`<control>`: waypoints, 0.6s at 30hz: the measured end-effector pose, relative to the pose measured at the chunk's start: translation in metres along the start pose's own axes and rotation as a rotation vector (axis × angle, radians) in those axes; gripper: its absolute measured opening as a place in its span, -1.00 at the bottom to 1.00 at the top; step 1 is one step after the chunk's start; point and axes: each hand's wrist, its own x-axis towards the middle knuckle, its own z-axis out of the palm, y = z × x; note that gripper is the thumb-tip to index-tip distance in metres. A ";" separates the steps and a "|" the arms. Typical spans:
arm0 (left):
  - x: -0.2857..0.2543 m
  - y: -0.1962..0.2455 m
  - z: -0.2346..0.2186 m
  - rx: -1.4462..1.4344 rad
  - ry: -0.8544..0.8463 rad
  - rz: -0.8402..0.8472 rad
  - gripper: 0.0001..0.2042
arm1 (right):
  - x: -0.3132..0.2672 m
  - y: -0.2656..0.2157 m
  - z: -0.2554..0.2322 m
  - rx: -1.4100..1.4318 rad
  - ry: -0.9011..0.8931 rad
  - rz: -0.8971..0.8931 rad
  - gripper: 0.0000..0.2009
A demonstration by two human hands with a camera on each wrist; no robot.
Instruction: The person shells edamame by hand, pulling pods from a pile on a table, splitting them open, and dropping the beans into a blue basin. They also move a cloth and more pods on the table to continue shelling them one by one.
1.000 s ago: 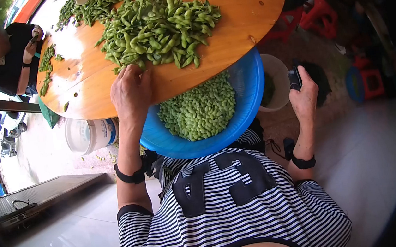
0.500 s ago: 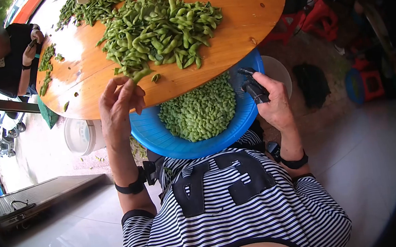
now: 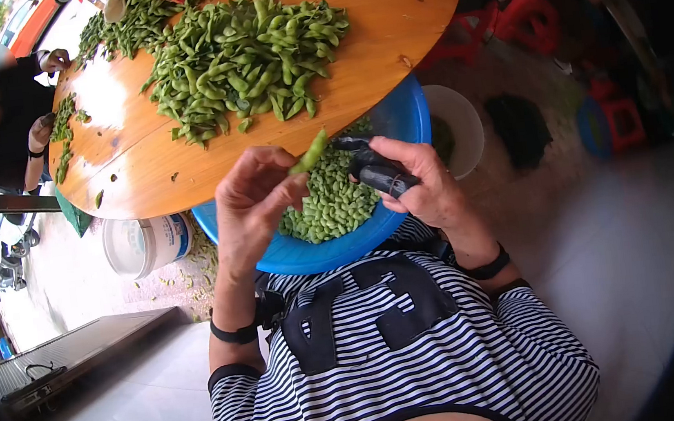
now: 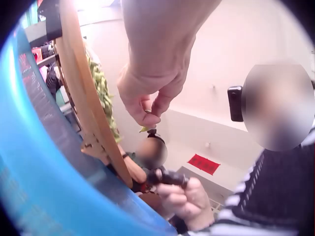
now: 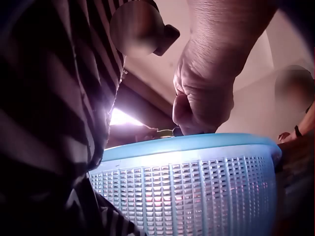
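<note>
My left hand [image 3: 257, 194] pinches a green edamame pod [image 3: 309, 153] between thumb and fingers, holding it over the blue basket [image 3: 292, 252]. The basket rests against my lap under the table edge and is filled with trimmed green pods [image 3: 328, 203]. My right hand [image 3: 424, 181] grips black-handled scissors [image 3: 378, 169] just right of the pod, their tip near it. In the left wrist view the left hand [image 4: 147, 98] pinches a pod tip [image 4: 144, 129], with the right hand [image 4: 184, 199] below. In the right wrist view the right hand [image 5: 204, 101] hovers above the basket's rim [image 5: 192, 142].
A round wooden table [image 3: 386, 49] carries a large heap of untrimmed pods [image 3: 238, 52]. Another person [image 3: 3, 122] sits at its far left. A white bucket [image 3: 139, 243] stands below the table on the left, a white bowl [image 3: 460, 128] on the right, red stools [image 3: 526, 14] beyond.
My left hand took a pod from the heap and brought it back over the basket. My right hand swung in from the right with the scissors to meet it.
</note>
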 end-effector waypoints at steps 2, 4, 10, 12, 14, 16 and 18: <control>-0.002 -0.005 0.017 0.029 -0.006 -0.036 -0.77 | 0.002 0.002 -0.002 0.103 -0.029 0.063 -0.66; -0.001 -0.011 0.024 0.152 0.008 -0.018 -0.79 | 0.004 0.006 0.000 0.246 -0.052 0.095 -0.72; 0.003 -0.028 0.030 0.502 0.080 0.207 -0.83 | 0.004 0.011 -0.004 0.373 -0.086 0.120 -0.71; 0.002 -0.025 0.031 0.544 0.092 0.211 -0.83 | 0.005 0.013 -0.006 0.362 -0.099 0.113 -0.71; 0.002 -0.020 0.032 0.633 0.083 0.268 -0.83 | 0.006 0.016 -0.007 0.351 -0.114 0.107 -0.71; 0.002 -0.016 0.031 0.667 0.055 0.295 -0.83 | 0.007 0.021 -0.006 0.412 -0.106 0.048 -0.71; 0.002 -0.015 0.026 0.699 0.026 0.322 -0.84 | 0.006 0.027 -0.009 0.504 -0.138 0.044 -0.71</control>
